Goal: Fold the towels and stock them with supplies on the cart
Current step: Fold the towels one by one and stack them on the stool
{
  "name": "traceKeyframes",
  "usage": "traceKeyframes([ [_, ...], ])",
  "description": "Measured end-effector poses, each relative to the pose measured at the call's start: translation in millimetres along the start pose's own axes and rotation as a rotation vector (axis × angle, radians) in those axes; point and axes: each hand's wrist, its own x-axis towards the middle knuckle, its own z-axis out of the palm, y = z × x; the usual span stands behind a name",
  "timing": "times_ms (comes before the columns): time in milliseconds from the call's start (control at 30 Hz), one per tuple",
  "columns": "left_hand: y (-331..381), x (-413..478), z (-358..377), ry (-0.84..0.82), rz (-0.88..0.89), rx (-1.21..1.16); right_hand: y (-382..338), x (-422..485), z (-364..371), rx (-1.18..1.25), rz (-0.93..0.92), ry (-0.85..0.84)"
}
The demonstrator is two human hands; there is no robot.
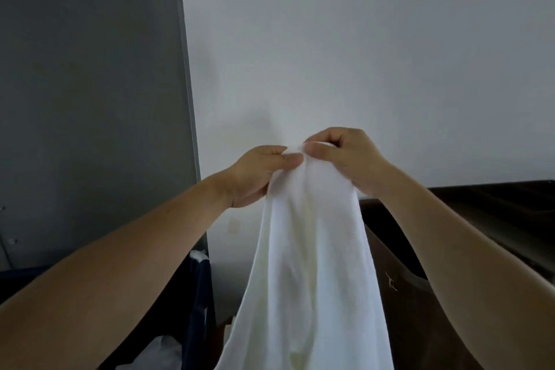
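A white towel [309,264] hangs in front of me from chest height down past the bottom of the frame. My left hand [258,177] pinches its top edge between thumb and fingers. Close beside it, my right hand [345,156] pinches the same top edge, the two thumbs almost touching. Both arms are raised and stretched forward toward the white wall. The towel's lower end is out of sight.
A grey door or cabinet panel [90,99] fills the left. A dark brown cabinet or counter [480,219] stands at the right. A dark blue bag [198,294] with white cloth in it sits low at the left, under my left arm.
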Motion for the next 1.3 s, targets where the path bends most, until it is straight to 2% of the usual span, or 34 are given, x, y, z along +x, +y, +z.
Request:
traceKeyframes([
  [67,8,5,0,0.121,0.082,0.018,30,-16,-7,0.066,0.108,-0.019],
  [167,26,14,-10,0.287,0.206,-0.077,76,-52,-12,0.032,0.359,-0.159],
  [233,25,17,-20,0.386,0.191,-0.03,92,-67,-20,0.017,0.406,-0.093],
  [267,19,17,-24,0.399,0.138,0.096,93,-69,-27,0.014,0.397,-0.024],
  [333,-1,11,-27,0.26,-0.01,0.439,83,-63,-42,0.052,0.349,0.038],
  [400,-21,6,-20,0.049,-0.139,0.533,59,-49,-45,0.033,0.243,-0.021],
  [500,-36,4,2,-0.158,-0.234,0.184,33,-31,-25,-0.196,0.128,-0.134],
  [600,-46,4,12,-0.224,-0.268,0.09,34,-27,-14,-0.237,0.138,-0.144],
  [700,-41,8,5,-0.096,-0.158,0.124,56,-38,-22,-0.15,0.231,-0.135],
  [800,-27,17,-25,0.152,-0.019,0.122,86,-57,-34,-0.158,0.384,-0.167],
  [867,-24,19,-46,0.335,0.029,0.173,98,-67,-47,-0.148,0.434,-0.09],
  [900,-26,18,-53,0.37,0.029,0.257,100,-69,-55,-0.145,0.439,-0.052],
  [933,-31,16,-56,0.337,0.008,0.369,99,-70,-60,-0.133,0.439,-0.041],
  [1033,-45,9,-36,0.013,-0.133,0.58,80,-57,-53,-0.154,0.362,-0.114],
  [1133,-54,5,2,-0.229,-0.249,0.386,55,-40,-29,-0.245,0.237,-0.191],
  [1200,-61,4,16,-0.25,-0.287,0.268,46,-35,-24,-0.271,0.215,-0.234],
  [1300,-57,2,12,-0.122,-0.232,0.187,52,-40,-38,-0.312,0.253,-0.228],
])
